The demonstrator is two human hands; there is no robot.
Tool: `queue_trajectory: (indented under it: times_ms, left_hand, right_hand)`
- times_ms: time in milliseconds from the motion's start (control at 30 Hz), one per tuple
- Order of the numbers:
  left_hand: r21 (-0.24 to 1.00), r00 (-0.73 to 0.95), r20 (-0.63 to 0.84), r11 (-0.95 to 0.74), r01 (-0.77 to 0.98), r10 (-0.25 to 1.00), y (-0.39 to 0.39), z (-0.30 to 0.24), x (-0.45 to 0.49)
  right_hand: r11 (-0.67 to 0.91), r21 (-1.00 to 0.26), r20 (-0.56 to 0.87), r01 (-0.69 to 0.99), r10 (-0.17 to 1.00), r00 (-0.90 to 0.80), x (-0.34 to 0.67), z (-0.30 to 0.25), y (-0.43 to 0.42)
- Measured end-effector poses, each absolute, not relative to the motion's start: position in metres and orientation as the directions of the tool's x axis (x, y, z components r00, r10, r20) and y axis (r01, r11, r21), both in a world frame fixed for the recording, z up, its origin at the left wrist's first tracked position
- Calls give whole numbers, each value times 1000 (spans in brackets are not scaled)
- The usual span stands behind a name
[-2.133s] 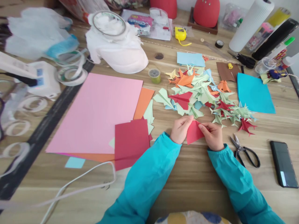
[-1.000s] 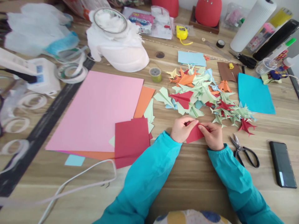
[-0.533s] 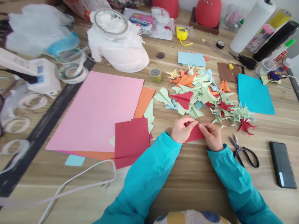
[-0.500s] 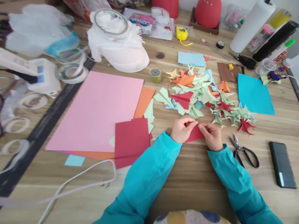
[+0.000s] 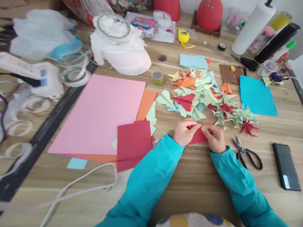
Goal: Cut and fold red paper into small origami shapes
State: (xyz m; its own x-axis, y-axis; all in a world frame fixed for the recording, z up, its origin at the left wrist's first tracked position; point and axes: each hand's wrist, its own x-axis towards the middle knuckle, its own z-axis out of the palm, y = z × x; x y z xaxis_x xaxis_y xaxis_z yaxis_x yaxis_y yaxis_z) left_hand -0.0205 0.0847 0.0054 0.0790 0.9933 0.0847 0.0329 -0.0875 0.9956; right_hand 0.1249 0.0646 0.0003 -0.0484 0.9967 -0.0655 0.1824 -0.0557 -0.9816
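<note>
A small piece of red paper [image 5: 197, 137] lies folded on the wooden table [image 5: 196, 179] between my two hands. My left hand [image 5: 184, 131] pinches its left and top edge, fingers curled over it. My right hand [image 5: 216, 138] presses and pinches its right side. Both arms wear teal sleeves. Just beyond my hands lies a heap of folded paper shapes [image 5: 205, 94] in green, orange, red and light blue.
Scissors [image 5: 247, 153] and a black phone [image 5: 286, 166] lie right of my right hand. A red sheet [image 5: 133, 145], a pink sheet [image 5: 101, 113] and an orange sheet lie to the left. A teal sheet [image 5: 257, 96] sits at right. A white cable [image 5: 71, 189] runs along the near left.
The red paper has been folded down flatter and smaller between my hands. Both hands have stayed in the same spot, fingers closing in on the fold.
</note>
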Motion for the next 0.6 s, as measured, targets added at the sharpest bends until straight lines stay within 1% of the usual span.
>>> queue_trajectory:
  times_ms: [67,133,267,367,500,600]
  left_hand:
    - [997,68,70,-71,16,995,85,5,-21]
    - [999,55,52,-51,-9,997,86,5,-22]
    - [993,1,-13,13,-121,1000,87,4,-26]
    - [977,-8,-66,63,-202,998,88,3,-28]
    - [954,-42,-137,120,-275,990,88,2,-27]
    - [942,-47,-168,146,-302,985,88,0,-26]
  right_hand:
    - [-71,-988,-83,137,993,-81,125,1,65]
    - [-83,-991,-91,105,993,-79,125,2,65]
    - [-97,-991,-96,92,995,20,123,4,64]
    - [-95,-992,-90,78,994,67,122,4,63]
    - [-93,-996,-94,-16,989,114,122,3,64]
    - [-121,-989,-130,-85,984,119,123,1,65]
